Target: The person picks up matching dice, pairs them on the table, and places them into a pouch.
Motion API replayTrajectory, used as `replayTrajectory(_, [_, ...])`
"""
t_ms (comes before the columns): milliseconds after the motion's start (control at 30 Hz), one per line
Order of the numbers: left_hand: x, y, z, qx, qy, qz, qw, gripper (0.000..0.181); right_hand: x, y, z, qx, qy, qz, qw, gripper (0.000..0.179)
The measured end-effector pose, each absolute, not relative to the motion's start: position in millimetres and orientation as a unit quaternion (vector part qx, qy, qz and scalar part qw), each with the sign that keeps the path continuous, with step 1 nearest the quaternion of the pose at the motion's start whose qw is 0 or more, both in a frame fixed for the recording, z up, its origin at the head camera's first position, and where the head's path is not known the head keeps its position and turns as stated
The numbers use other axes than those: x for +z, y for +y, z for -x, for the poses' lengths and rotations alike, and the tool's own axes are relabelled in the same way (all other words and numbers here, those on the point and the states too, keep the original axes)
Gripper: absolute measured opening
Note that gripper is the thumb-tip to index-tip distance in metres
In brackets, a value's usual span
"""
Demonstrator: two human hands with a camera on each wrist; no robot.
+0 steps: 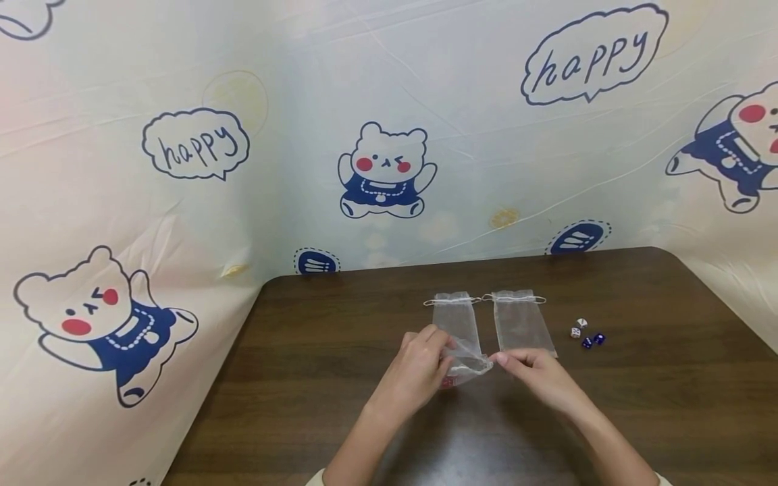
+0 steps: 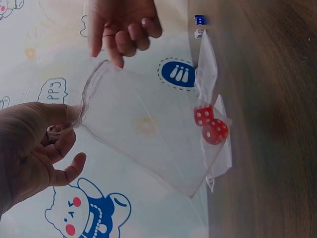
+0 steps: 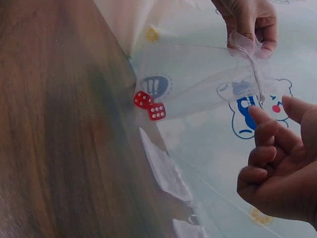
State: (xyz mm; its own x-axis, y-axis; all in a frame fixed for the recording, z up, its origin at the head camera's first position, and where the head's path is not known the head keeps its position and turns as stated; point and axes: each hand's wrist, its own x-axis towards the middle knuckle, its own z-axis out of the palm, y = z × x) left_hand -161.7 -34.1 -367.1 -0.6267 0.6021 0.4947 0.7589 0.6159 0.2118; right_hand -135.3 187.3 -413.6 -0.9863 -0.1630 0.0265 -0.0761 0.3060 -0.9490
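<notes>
A sheer white drawstring bag hangs over the front of the table, with two red dice low inside it. My left hand pinches the gathered mouth at one side, cord included, as the left wrist view shows. At the mouth's other corner is my right hand. Its index fingertip comes right up to the corded edge, while the thumb stands apart from it and the other fingers are bent.
Two more sheer bags, one left and one right, lie flat on the brown table. To their right sit two white dice and two blue dice. A printed cloth rises behind the table's back edge.
</notes>
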Motion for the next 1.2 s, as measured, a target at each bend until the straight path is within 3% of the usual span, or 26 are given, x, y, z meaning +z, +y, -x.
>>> replayTrajectory(167, [-367, -34, 161, -0.205, -0.88, 0.385, 0.189, 0.015, -418, 187, 139, -0.63, 0.767, 0.075, 0.091, 0.032])
replayTrajectory(333, [-368, -34, 161, -0.207, -0.879, 0.386, 0.19, 0.014, -420, 188, 140, -0.649, 0.75, 0.085, 0.093, 0.028])
replayTrajectory(767, [-368, -42, 164, -0.251, -0.87, 0.406, 0.126, 0.019, -410, 190, 137, -0.667, 0.745, 0.008, -0.012, 0.023])
replayTrajectory(933, [-368, -43, 167, -0.265, -0.859, 0.42, 0.123, 0.025, -406, 192, 135, -0.671, 0.74, -0.005, -0.05, 0.022])
replayTrajectory(1200, [-366, -41, 163, -0.287, -0.885, 0.343, 0.124, 0.024, -407, 191, 133, -0.695, 0.712, -0.026, -0.095, 0.014])
